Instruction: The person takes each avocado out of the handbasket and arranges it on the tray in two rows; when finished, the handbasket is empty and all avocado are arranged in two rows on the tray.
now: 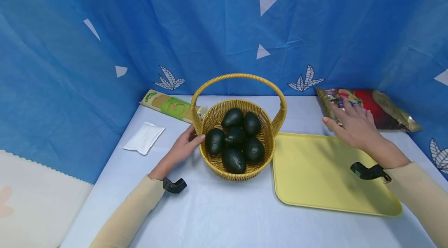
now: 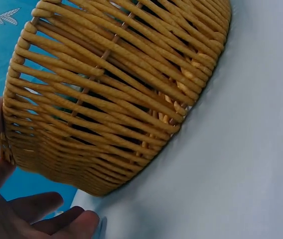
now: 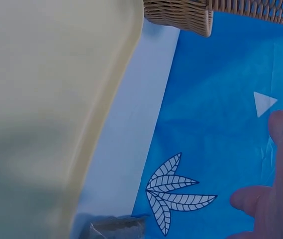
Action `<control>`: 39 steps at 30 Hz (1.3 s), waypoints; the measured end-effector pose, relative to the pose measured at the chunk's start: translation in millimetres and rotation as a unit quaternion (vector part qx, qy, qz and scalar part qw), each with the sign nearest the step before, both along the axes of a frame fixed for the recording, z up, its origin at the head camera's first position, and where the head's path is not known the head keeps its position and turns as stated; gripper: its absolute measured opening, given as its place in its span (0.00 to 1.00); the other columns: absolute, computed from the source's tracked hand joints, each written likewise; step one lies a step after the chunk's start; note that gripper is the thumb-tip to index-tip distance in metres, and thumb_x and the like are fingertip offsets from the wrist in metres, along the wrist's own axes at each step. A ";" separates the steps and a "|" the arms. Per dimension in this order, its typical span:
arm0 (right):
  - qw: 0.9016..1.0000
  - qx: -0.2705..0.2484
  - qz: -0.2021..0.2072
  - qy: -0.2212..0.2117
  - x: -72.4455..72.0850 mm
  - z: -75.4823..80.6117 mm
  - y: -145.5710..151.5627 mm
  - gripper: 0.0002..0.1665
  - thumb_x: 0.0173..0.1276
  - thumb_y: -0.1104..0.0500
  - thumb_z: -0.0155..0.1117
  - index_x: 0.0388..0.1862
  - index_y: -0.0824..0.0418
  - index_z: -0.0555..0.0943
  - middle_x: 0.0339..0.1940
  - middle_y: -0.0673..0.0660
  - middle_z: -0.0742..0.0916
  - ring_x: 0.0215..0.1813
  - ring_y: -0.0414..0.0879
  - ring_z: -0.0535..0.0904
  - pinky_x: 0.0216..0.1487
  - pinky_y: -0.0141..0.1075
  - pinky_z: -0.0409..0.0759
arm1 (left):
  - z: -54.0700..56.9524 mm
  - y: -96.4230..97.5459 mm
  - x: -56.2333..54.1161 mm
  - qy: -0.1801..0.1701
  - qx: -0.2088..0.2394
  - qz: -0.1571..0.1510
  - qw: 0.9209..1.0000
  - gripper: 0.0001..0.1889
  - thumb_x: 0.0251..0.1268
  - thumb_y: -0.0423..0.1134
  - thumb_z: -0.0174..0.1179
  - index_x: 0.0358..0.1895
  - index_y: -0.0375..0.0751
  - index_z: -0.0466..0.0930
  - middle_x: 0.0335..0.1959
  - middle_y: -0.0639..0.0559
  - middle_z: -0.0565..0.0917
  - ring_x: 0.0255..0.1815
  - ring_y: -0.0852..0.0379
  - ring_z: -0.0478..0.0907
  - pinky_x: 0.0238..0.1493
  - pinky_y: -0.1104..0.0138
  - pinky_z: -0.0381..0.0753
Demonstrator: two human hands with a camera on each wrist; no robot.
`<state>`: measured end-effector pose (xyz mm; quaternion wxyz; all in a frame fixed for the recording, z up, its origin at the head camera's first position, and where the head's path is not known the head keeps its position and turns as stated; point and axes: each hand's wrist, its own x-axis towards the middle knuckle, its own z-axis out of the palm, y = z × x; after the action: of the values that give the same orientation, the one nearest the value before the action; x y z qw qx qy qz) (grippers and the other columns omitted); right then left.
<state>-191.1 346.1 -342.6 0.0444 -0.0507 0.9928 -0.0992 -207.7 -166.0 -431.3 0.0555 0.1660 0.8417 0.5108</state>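
A yellow wicker basket [image 1: 235, 177] with a tall arched handle stands mid-table, holding several dark green avocados [image 1: 233, 160]. At its left side my left hand [image 1: 182, 147] pinches the rim by the foot of the handle, thumb uppermost. In the left wrist view the basket's woven wall [image 2: 106, 94] fills the upper part, and the other fingers [image 2: 37, 205] spread loosely beside it. Over the far part of a yellow tray [image 1: 315, 178], my right hand [image 1: 357, 127] is held with fingers spread and nothing in them. Its fingertips overlap a red and gold bag [image 1: 381, 104] in the head view.
Left of the basket lie a long flat packet with a green label [image 1: 171, 106] and a small white sachet [image 1: 144, 138]. A blue patterned cloth [image 1: 224, 26] hangs behind the white table [image 1: 217, 213]. The tray's left edge sits close to the basket.
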 end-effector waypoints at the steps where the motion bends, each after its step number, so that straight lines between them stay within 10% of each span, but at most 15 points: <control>1: 1.000 0.001 0.000 0.000 0.5 0.4 -0.5 0.50 0.79 0.30 0.34 0.83 0.65 0.49 0.80 0.82 0.44 0.75 0.88 0.38 0.69 0.83 0.33 | -0.8 0.4 0.0 -0.002 0.008 0.001 1.000 0.36 0.80 0.44 0.52 0.84 0.44 0.48 0.78 0.35 0.66 0.76 0.36 0.68 0.75 0.42 0.68; 16: 1.000 0.002 0.021 0.016 7.6 7.1 -10.7 0.48 0.80 0.32 0.36 0.83 0.66 0.51 0.79 0.83 0.48 0.76 0.88 0.41 0.71 0.81 0.34 | -7.8 4.0 2.4 -0.064 0.093 -0.002 0.994 0.36 0.81 0.44 0.51 0.84 0.52 0.44 0.79 0.37 0.63 0.77 0.39 0.66 0.60 0.53 0.84; 39: 0.992 -0.015 0.123 0.001 44.9 25.3 -83.2 0.42 0.80 0.36 0.48 0.82 0.57 0.59 0.80 0.76 0.61 0.74 0.80 0.63 0.65 0.77 0.66 | -6.4 4.7 3.2 -0.064 0.082 0.003 0.995 0.37 0.81 0.44 0.50 0.84 0.58 0.43 0.80 0.37 0.62 0.78 0.39 0.65 0.64 0.49 0.83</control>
<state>-146.1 262.9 -317.3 0.0542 -0.1728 0.9776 -0.1073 -204.5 -161.4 -437.8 0.0937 0.1348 0.7923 0.5877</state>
